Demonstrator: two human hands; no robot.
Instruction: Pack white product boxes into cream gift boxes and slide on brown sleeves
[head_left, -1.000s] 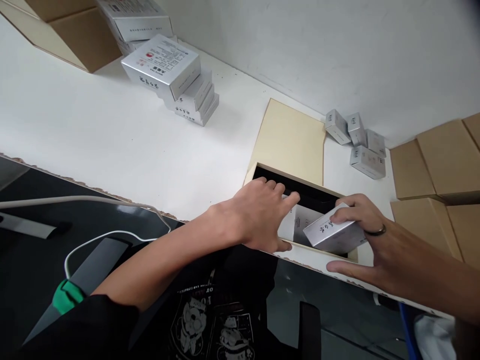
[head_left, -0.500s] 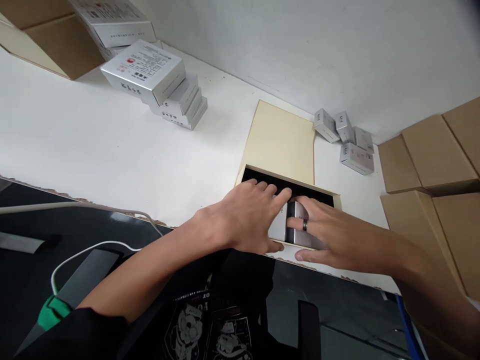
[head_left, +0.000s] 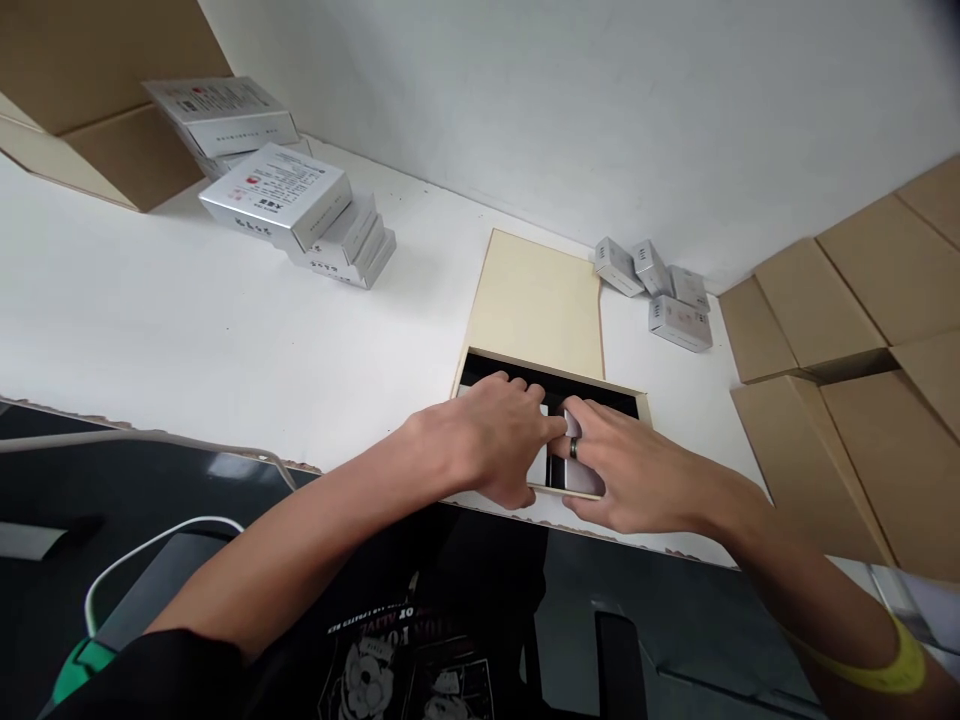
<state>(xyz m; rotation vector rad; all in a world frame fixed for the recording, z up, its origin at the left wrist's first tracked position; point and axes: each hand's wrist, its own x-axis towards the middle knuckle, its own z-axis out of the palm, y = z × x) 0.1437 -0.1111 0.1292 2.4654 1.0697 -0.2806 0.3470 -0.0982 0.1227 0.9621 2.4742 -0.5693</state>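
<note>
On the table [head_left: 322,360]: open cream box [head_left: 536,340]
Left hand [head_left: 487,445]: over box — grip hidden, unclear
Right hand [head_left: 634,470]: over silver carton [head_left: 581,480] — hold unclear

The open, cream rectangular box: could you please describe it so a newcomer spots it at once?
At the near edge of the white tabletop, the left hand and right hand reach into the open, cream rectangular box. Its lid lies back toward the grey wall, and its cream colour sets it apart from the brown cardboard boxes at right.
</note>
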